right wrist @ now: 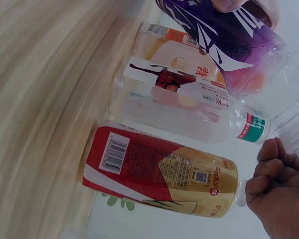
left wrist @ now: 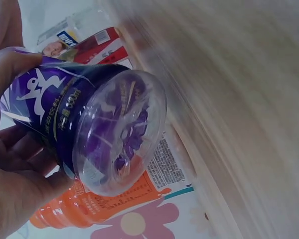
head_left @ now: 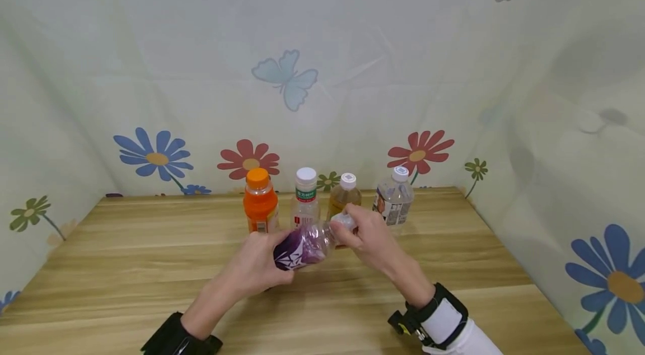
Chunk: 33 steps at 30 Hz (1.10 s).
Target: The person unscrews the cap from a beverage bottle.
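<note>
A clear plastic drink bottle with a purple label (head_left: 300, 250) is tilted above the table, its neck toward the right. My left hand (head_left: 257, 265) grips it round the labelled body; in the left wrist view the clear bottle base (left wrist: 120, 134) faces the camera. My right hand (head_left: 370, 234) pinches the whitish cap (head_left: 344, 221) at the bottle's neck, with fingers curled. Behind stand an orange bottle (head_left: 261, 206), a clear bottle with a green neck band (head_left: 305, 206), and a tea-coloured bottle with a red and gold label (right wrist: 157, 169), partly hidden by the right hand.
Another clear bottle with a printed label (head_left: 395, 198) stands at the back right. The wood-grain table (head_left: 151, 254) meets a flower-printed cloth (head_left: 322, 24) along its back edge and sides.
</note>
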Available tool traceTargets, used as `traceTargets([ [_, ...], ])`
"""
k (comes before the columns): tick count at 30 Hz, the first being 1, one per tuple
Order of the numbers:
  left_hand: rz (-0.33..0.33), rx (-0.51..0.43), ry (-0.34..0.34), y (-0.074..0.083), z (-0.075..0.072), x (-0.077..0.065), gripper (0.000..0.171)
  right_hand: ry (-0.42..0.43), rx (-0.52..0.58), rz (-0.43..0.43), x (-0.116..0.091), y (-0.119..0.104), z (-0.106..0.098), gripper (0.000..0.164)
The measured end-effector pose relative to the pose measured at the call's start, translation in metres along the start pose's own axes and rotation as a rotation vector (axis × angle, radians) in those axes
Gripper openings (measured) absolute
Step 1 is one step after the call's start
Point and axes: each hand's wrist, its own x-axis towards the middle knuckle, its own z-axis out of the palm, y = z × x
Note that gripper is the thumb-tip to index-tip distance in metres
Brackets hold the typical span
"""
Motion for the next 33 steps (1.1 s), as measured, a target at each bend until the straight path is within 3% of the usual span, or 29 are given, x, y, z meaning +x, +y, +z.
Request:
traceTargets([
  [9,-0.044,0.041,0.029,-0.003,0.001,0.000,0.063,-0.116,0.104,0.158,0.001,-0.006,-0.005,0.023],
  [17,-0.103,0.064,0.023,-0.002,-0.002,-0.001,0.067,-0.152,0.135,0.227,0.001,-0.012,-0.011,0.033],
  [33,-0.073,0.034,0.077,-0.001,-0.003,-0.001,0.074,-0.165,0.187,0.154,0.000,-0.012,-0.020,0.037],
])
